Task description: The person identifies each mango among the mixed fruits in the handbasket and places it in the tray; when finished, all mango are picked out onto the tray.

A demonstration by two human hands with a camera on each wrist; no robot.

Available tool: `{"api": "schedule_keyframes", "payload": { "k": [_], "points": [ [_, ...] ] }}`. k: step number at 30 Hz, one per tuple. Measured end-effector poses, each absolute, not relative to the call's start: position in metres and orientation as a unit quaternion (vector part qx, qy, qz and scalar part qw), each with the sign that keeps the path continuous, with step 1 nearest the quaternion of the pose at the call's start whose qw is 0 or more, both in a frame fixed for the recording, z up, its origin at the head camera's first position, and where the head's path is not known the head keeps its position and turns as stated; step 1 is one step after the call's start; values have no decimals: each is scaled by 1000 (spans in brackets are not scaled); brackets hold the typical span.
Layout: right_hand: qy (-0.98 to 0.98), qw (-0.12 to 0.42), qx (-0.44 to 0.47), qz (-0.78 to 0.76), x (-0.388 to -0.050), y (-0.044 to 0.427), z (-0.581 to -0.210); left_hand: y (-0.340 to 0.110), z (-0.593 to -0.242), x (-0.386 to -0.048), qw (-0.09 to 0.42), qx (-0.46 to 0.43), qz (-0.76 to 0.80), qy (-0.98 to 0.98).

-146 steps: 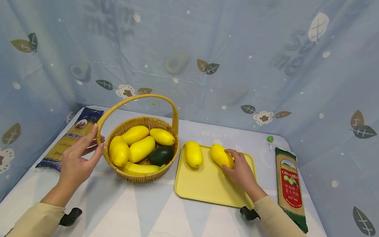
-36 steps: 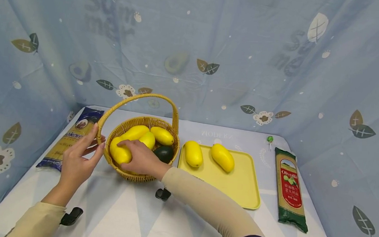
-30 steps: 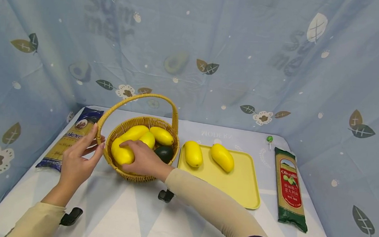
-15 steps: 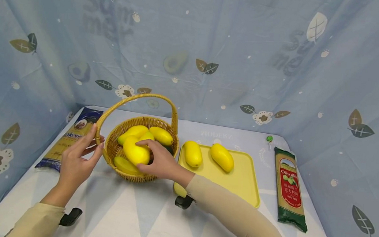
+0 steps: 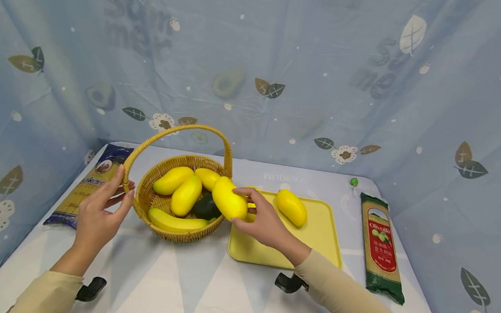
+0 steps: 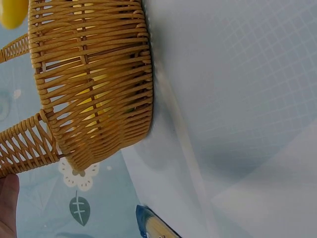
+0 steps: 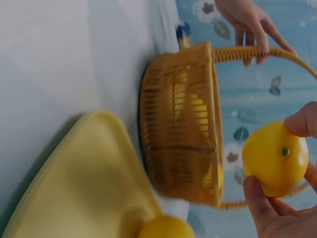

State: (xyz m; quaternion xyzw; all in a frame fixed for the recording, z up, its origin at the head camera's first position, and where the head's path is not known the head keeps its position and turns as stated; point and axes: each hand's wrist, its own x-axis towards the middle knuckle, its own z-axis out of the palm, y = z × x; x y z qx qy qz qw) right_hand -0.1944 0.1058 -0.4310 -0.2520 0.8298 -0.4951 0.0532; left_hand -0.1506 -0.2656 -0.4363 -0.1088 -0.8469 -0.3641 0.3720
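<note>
My right hand [image 5: 265, 220] grips a yellow mango [image 5: 229, 198] in the air, between the basket's right rim and the yellow tray [image 5: 265, 252]. In the right wrist view, fingers and thumb hold that mango [image 7: 275, 158] with its stem spot showing. My left hand [image 5: 100, 211] holds the base of the handle of the wicker basket [image 5: 179, 236] at its left side. Inside the basket lie several yellow mangoes [image 5: 185, 195], a banana [image 5: 178, 222] and a dark green avocado [image 5: 206, 208]. One mango [image 5: 292, 208] rests on the tray; another there is mostly hidden behind my right hand.
A blue and gold pasta packet [image 5: 89, 184] lies left of the basket. Another packet, green and red [image 5: 381, 245], lies at the table's right side. A green lollipop [image 5: 354, 182] sits at the back right. A patterned curtain [image 5: 256, 69] hangs behind the table.
My right hand left a mango on the tray, reached into the basket, took hold of another mango and carried it out to the right. My left hand stays on the handle.
</note>
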Motion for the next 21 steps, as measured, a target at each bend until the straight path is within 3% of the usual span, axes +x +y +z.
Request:
{"api": "schedule_keyframes", "payload": {
  "k": [13,21],
  "points": [
    [872,-16,-127,-473,-186,226,-439,-266,-439,-152,370,-109,-367,-846],
    [894,-32,-63,-442,-191,288,-466,-268,-442,-153,379,-115,-369,-841]
  ]
}}
